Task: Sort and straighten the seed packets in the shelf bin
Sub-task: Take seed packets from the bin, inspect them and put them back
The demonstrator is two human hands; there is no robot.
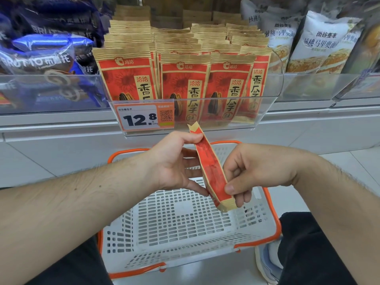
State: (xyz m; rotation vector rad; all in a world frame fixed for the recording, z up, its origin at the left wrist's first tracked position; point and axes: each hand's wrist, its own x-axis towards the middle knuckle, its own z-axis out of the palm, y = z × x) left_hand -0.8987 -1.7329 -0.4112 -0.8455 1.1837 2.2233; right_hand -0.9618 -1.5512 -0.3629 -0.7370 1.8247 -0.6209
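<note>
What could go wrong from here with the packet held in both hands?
1. The seed packet is held edge-on by fingertip pinches of the left hand and right hand; a slip would likely drop it into the white basket below.
2. The clear shelf bin looks tightly packed, and its rightmost front packet leans, so pushing this one in may crumple or tip neighbours.

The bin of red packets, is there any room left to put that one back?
Crowded: packets fill the clear bin side to side. The rightmost front packet leans, leaving a sliver by the right wall. The white basket below holds nothing.
</note>
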